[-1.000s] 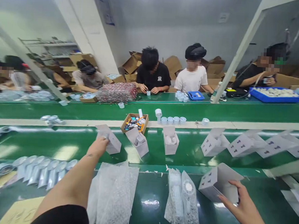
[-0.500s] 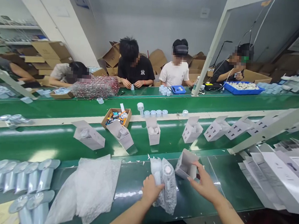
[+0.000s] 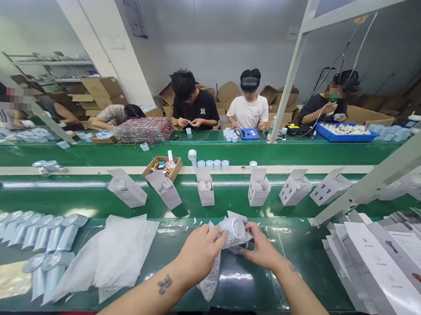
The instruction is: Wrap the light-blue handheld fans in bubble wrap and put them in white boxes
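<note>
My left hand (image 3: 203, 249) is closed on a bubble-wrapped device (image 3: 233, 229) with a round, pale-blue head. It holds the device over the mouth of an open white box (image 3: 232, 216), which is mostly covered by the device and my fingers. My right hand (image 3: 264, 248) grips the right side of that box. Under my left hand, a second bubble-wrapped device (image 3: 210, 281) lies on the green bench, its upper part hidden. Loose bubble-wrap bags (image 3: 124, 254) lie to the left, beside rows of unwrapped pale-blue devices (image 3: 65, 232).
Flat white cartons (image 3: 371, 262) are stacked at the right. Open white boxes (image 3: 205, 188) stand along the green belt ahead, near a cardboard tray (image 3: 176, 169) of small parts. A slanted white post (image 3: 380, 182) crosses the right side. Several co-workers sit opposite.
My left hand has lifted one wrapped device from the bench up to the white box. My right hand has shifted left with the box. The view has tilted up slightly.
</note>
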### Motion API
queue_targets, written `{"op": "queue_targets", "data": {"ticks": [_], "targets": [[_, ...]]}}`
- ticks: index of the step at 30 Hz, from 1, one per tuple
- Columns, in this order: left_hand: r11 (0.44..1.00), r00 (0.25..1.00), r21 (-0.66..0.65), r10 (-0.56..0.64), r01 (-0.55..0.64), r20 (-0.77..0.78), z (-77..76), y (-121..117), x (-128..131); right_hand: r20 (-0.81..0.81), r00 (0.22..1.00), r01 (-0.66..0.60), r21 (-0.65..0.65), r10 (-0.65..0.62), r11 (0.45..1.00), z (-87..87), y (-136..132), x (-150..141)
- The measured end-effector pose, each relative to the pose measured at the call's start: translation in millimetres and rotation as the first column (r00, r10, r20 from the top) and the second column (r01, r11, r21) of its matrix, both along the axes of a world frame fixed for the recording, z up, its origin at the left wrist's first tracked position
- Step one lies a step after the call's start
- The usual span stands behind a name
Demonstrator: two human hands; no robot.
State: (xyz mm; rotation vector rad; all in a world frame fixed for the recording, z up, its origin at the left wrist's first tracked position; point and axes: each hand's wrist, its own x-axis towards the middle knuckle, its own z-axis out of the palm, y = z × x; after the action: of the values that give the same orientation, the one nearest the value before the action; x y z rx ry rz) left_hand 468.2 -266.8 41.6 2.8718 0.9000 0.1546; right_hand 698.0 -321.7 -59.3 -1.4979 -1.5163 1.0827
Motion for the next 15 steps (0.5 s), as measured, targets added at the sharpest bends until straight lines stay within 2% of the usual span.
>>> {"op": "queue_targets", "data": {"ticks": [2, 4, 6, 7, 9, 12, 14, 15], "targets": [[0.986, 0.964, 0.079, -0.122, 0.144, -0.236, 4.8, 2, 42, 0.022, 0.999, -0.040, 0.045, 0.039, 0.998, 0.3, 6, -1], [0.950, 0.865, 0.032, -0.269, 0.311, -0.425, 4.5, 9, 81, 0.041, 0.996, -0.081, 0.113, 0.076, 0.990, 0.7, 10, -2], [0.900, 0.769, -0.039, -0.394, 0.435, -0.503, 4.2, 21, 111, 0.053, 0.995, -0.089, 0.166, 0.081, 0.982, 0.6, 12, 2], [0.877, 0.746, -0.055, -0.438, 0.477, -0.502, 4.7, 28, 120, 0.050, 0.996, -0.076, 0.172, 0.068, 0.982, 0.2, 12, 5], [0.850, 0.744, -0.039, -0.481, 0.525, -0.465, 6.0, 38, 125, 0.023, 0.999, -0.047, 0.135, 0.045, 0.990, -0.8, 12, 13], [0.819, 0.780, 0.059, -0.518, 0.571, -0.351, -2.9, 36, 105, -0.070, 0.995, -0.066, 0.068, 0.071, 0.996, -2.9, 12, 18], [0.858, 0.853, 0.138, -0.448, 0.494, -0.267, -22.8, 23, 87, -0.114, 0.989, -0.089, 0.056, 0.095, 0.994, -3.8, 11, 16], [0.893, 0.893, 0.161, -0.375, 0.420, -0.248, -36.5, 15, 80, -0.139, 0.985, -0.101, 0.048, 0.106, 0.994, -3.6, 9, 16]]}}
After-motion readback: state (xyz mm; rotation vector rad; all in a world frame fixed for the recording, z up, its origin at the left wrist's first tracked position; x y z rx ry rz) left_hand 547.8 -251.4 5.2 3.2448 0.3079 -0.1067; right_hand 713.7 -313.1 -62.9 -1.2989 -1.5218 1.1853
